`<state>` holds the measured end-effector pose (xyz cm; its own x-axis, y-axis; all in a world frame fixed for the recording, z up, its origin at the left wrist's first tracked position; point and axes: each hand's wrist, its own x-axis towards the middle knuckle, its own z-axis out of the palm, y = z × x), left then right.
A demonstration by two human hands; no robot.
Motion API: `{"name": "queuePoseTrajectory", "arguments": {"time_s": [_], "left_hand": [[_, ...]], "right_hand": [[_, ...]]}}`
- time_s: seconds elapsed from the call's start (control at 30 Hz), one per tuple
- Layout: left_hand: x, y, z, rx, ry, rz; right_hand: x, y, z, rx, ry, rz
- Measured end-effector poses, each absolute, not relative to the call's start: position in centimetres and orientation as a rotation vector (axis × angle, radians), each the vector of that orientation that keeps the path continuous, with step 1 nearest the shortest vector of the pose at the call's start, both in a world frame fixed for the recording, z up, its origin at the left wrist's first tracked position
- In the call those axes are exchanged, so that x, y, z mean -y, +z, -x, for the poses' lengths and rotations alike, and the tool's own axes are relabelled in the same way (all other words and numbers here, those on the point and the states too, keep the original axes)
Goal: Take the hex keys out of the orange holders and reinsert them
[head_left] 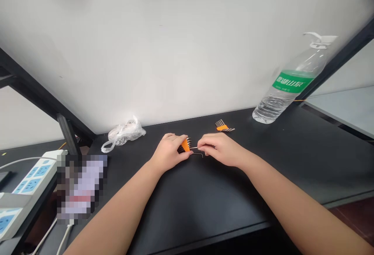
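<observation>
My left hand (168, 152) is closed around an orange hex key holder (186, 145) with several dark L-shaped keys standing in it. In my right hand (219, 148), thumb and forefinger pinch a thin hex key (194, 148) whose other end meets the holder; how deep it sits there I cannot tell. Just below it, another hex key (199, 154) sticks out from the holder with its short bent end to the right. A second orange holder (222, 128) full of hex keys lies farther back on the black table (198, 204), apart from both hands.
A large water bottle (288, 83) with a green label stands at the back right by the wall. At the back left lies a clear plastic bag (124, 131). A pixelated flat object (84, 189) with a cable and a white power strip (32, 185) are on the left.
</observation>
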<state>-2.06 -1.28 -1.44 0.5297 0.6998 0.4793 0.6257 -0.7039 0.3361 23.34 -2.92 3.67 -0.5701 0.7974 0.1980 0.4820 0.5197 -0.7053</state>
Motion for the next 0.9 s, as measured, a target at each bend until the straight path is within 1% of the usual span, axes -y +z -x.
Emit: {"name": "queuePoseTrajectory", "arguments": {"time_s": [0.1,0.23,0.4,0.53,0.63,0.7,0.77,0.9], "left_hand": [[1.4,-1.2,1.9,-1.117,0.935,-2.633],[1.6,-1.1,1.8,-1.071,0.994,-2.641],[1.7,-0.9,1.7,-1.117,1.106,-2.619],[2.0,-0.5,1.4,-1.072,1.072,-2.656],[2.1,-0.4,1.2,-1.036,1.057,-2.692],[2.1,-0.5,1.3,-1.035,1.065,-2.701],[1.9,-0.7,1.5,-1.061,1.073,-2.685],[1.5,-0.8,2.0,-1.199,1.065,-2.61]], "right_hand": [[2.5,2.9,-23.0,1.958,1.135,1.042],[2.2,2.3,-22.3,1.571,1.523,0.927],[2.3,2.5,-21.7,1.331,1.771,0.884],[2.3,1.9,-21.4,1.361,1.863,0.933],[2.1,1.3,-21.4,1.529,1.762,1.085],[2.0,1.3,-21.7,1.701,1.602,1.196],[2.0,1.6,-22.2,1.922,1.352,1.261],[2.5,2.2,-22.9,2.391,0.795,1.21]]}}
